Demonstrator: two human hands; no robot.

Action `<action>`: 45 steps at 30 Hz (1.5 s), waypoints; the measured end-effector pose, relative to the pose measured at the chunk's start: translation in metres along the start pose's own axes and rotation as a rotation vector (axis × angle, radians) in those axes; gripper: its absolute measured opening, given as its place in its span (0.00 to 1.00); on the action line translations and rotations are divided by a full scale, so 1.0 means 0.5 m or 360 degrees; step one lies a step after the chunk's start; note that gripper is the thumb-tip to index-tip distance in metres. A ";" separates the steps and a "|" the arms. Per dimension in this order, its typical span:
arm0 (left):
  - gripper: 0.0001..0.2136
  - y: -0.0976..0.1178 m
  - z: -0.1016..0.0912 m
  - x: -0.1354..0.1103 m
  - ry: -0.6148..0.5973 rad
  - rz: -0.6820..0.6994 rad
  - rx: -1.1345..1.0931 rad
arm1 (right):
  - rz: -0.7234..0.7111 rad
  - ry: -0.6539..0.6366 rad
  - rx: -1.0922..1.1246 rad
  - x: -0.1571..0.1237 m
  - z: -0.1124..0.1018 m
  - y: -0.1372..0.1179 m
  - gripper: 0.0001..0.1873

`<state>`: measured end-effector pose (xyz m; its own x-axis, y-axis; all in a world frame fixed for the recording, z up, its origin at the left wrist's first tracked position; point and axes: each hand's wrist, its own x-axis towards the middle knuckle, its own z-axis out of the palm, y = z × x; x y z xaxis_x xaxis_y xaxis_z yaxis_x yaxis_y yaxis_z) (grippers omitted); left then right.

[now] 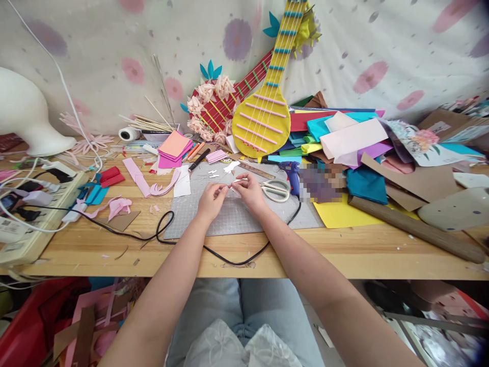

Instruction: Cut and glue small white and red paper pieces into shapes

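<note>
My left hand [211, 200] and my right hand [250, 192] meet over a grey cutting mat [191, 221], fingertips pinched close together. A small white piece [236, 182] shows between the fingers; its exact shape is too small to tell. Just beyond my hands lie white scraps [213, 174], white cut pieces [231, 166] and a wooden ruler [256, 169]. White-handled scissors [278, 190] rest to the right of my right hand, their blades partly hidden behind it. Beside them is a blue glue gun [294, 178].
A black cord [229, 262] loops across the table front. Yellow [263, 122] and red [244, 87] craft lutes lean at the back. Coloured sheets [353, 135] pile up right, near a brown roll [416, 229]. A power strip [57, 204] and pink strips [136, 177] lie left.
</note>
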<state>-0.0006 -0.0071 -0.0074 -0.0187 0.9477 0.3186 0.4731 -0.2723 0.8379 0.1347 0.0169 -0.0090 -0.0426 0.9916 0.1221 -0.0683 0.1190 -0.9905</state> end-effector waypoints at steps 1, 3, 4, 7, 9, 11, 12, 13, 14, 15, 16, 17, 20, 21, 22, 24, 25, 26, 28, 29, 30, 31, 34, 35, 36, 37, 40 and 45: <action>0.11 0.001 -0.001 0.001 0.0069 0.0016 -0.0030 | -0.0044 -0.0031 -0.0070 -0.002 -0.001 -0.001 0.15; 0.10 0.000 -0.001 0.003 0.0125 0.0022 -0.0084 | -0.0137 -0.0096 -0.0179 -0.006 0.000 -0.004 0.14; 0.09 0.000 -0.001 0.004 0.0125 -0.0004 -0.0119 | -0.0183 -0.0117 -0.0212 -0.009 0.000 -0.007 0.13; 0.10 -0.002 0.004 0.008 0.0131 -0.0191 -0.0342 | -0.0263 -0.0126 -0.0246 -0.014 0.003 -0.016 0.14; 0.12 -0.001 0.007 0.011 0.0125 -0.0305 -0.0581 | -0.0283 -0.0133 -0.0256 -0.013 0.004 -0.021 0.15; 0.14 0.002 0.010 0.013 0.0085 -0.0384 -0.0804 | -0.0298 -0.0160 -0.0247 -0.009 0.005 -0.026 0.17; 0.15 0.004 0.010 0.014 0.0062 -0.0426 -0.0891 | -0.0300 -0.0171 -0.0234 -0.007 0.006 -0.027 0.18; 0.15 0.006 0.011 0.015 0.0045 -0.0470 -0.0958 | -0.0298 -0.0179 -0.0219 -0.004 0.007 -0.027 0.19; 0.16 0.008 0.011 0.017 0.0042 -0.0510 -0.1010 | -0.0293 -0.0185 -0.0203 -0.001 0.007 -0.027 0.20; 0.16 0.009 0.011 0.018 0.0049 -0.0543 -0.1050 | -0.0285 -0.0186 -0.0186 0.001 0.008 -0.027 0.21; 0.17 0.010 0.011 0.019 0.0060 -0.0567 -0.1079 | -0.0275 -0.0183 -0.0164 0.004 0.009 -0.025 0.23; 0.17 0.011 0.011 0.021 0.0072 -0.0584 -0.1102 | -0.0260 -0.0176 -0.0134 0.005 0.010 -0.024 0.24; 0.17 0.015 0.012 0.022 0.0110 -0.0610 -0.1154 | -0.0153 -0.0148 0.0012 0.008 0.011 -0.019 0.24; 0.18 0.016 0.013 0.022 0.0129 -0.0613 -0.1165 | -0.0108 -0.0140 0.0053 0.008 0.011 -0.018 0.24; 0.18 0.016 0.014 0.021 0.0154 -0.0611 -0.1170 | -0.0075 -0.0133 0.0073 0.009 0.012 -0.017 0.23; 0.18 0.017 0.017 0.020 0.0193 -0.0594 -0.1162 | -0.0063 -0.0105 0.0054 0.009 0.013 -0.015 0.22; 0.19 0.017 0.018 0.019 0.0201 -0.0579 -0.1153 | -0.0076 -0.0086 0.0026 0.009 0.013 -0.014 0.22; 0.19 0.018 0.019 0.018 0.0204 -0.0561 -0.1142 | -0.0091 -0.0062 -0.0003 0.010 0.014 -0.014 0.21; 0.18 0.019 0.019 0.016 0.0197 -0.0530 -0.1121 | -0.0108 -0.0028 -0.0049 0.011 0.015 -0.013 0.20; 0.17 0.020 0.019 0.016 0.0194 -0.0521 -0.1109 | -0.0110 -0.0025 -0.0070 0.011 0.015 -0.014 0.20; 0.16 0.022 0.017 0.016 0.0193 -0.0516 -0.1095 | -0.0115 -0.0027 -0.0097 0.011 0.015 -0.015 0.19; 0.15 0.024 0.016 0.016 0.0192 -0.0514 -0.1081 | -0.0127 -0.0033 -0.0133 0.011 0.014 -0.017 0.19; 0.12 0.030 0.012 0.017 0.0177 -0.0505 -0.1056 | -0.0181 -0.0075 -0.0272 0.010 0.010 -0.028 0.19; 0.12 0.031 0.011 0.017 0.0165 -0.0501 -0.1049 | -0.0193 -0.0097 -0.0322 0.010 0.009 -0.032 0.20; 0.12 0.030 0.010 0.017 0.0147 -0.0497 -0.1040 | -0.0200 -0.0120 -0.0372 0.009 0.008 -0.036 0.20; 0.13 0.029 0.010 0.018 0.0127 -0.0491 -0.1026 | -0.0200 -0.0140 -0.0420 0.009 0.007 -0.040 0.21; 0.13 0.015 0.012 0.020 0.0090 -0.0440 -0.0921 | -0.0180 -0.0150 -0.0552 0.008 0.009 -0.050 0.23; 0.11 -0.016 0.015 0.026 0.0248 -0.0283 -0.0674 | -0.0147 -0.0101 -0.0660 0.006 0.018 -0.052 0.25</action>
<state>0.0022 0.0087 -0.0132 -0.2139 0.9583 0.1897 0.0512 -0.1830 0.9818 0.1275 0.0165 0.0177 -0.1171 0.9724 0.2020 0.3311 0.2300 -0.9152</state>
